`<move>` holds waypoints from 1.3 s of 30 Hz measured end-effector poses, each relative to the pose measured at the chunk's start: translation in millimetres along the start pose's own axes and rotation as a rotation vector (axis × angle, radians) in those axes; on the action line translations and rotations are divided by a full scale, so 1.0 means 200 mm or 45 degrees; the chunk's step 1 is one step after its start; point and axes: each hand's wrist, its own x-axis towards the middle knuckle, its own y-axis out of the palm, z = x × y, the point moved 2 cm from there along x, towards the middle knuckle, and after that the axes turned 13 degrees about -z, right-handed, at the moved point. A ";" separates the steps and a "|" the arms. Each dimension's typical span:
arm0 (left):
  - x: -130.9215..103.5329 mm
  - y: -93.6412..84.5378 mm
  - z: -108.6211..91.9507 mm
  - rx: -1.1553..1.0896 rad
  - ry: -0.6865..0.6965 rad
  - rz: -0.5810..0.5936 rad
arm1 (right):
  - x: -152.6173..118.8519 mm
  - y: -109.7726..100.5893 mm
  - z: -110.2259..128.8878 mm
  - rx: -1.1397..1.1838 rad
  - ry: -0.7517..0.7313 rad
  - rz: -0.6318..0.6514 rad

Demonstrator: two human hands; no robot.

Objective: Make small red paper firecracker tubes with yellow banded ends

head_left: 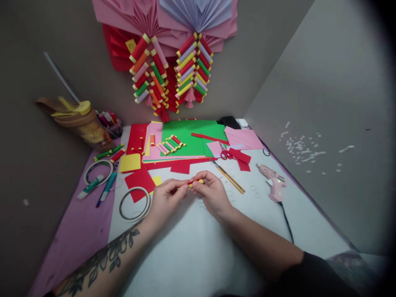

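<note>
Between both hands, over the middle of the white table top, is a small red and yellow paper piece. My left hand pinches its left end, and my right hand pinches its right end; the fingers hide part of it. Beyond the hands, several small paper rolls lie on green paper. A yellow cutter lies just past my right hand. Near my left wrist a tape roll lies flat, beside a red paper square.
Red scissors lie on papers at the back. A pink glue gun with its cord is on the right. Left are another tape roll, pens and a yellow-lidded cup. Paper firecracker decorations hang on the wall.
</note>
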 end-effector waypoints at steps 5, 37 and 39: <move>0.01 -0.02 -0.02 0.061 0.195 0.037 | 0.00 0.00 0.02 0.048 0.104 -0.043; 0.02 0.02 0.04 -0.239 -0.280 -0.002 | -0.01 0.00 0.05 -0.117 -0.002 0.063; 0.02 0.02 0.03 -0.259 -0.227 0.001 | -0.01 0.00 0.04 -0.084 -0.011 0.064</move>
